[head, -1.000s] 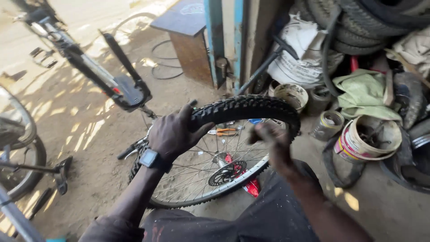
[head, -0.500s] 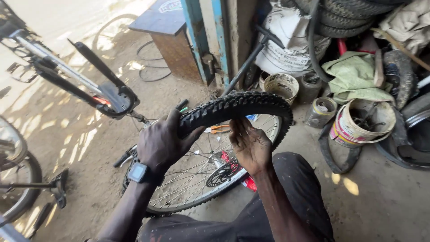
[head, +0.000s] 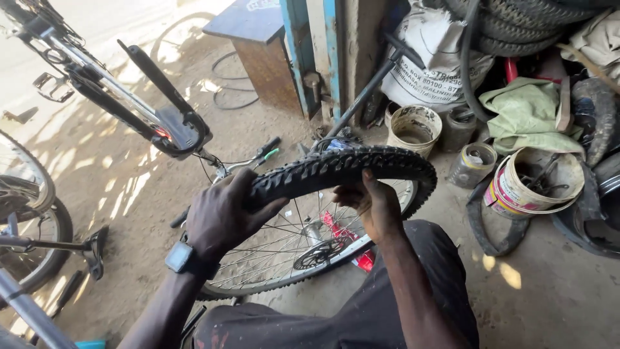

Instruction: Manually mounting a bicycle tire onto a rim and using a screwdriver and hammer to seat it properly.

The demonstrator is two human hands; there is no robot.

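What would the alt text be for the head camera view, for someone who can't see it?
Seen from above, a person's left hand and right hand grip the knobby black tyre on a spoked bicycle wheel propped against their lap. Around them on sandy ground lie an upturned bike frame, dirty buckets and stacked tyres.

Sandy dirt floor [head: 549, 304] carries everything. Just beyond the gripped tyre stand an empty paint tub [head: 413, 129] and a small tin [head: 473, 163]; right of the grip, a tool-filled bucket [head: 539, 181].
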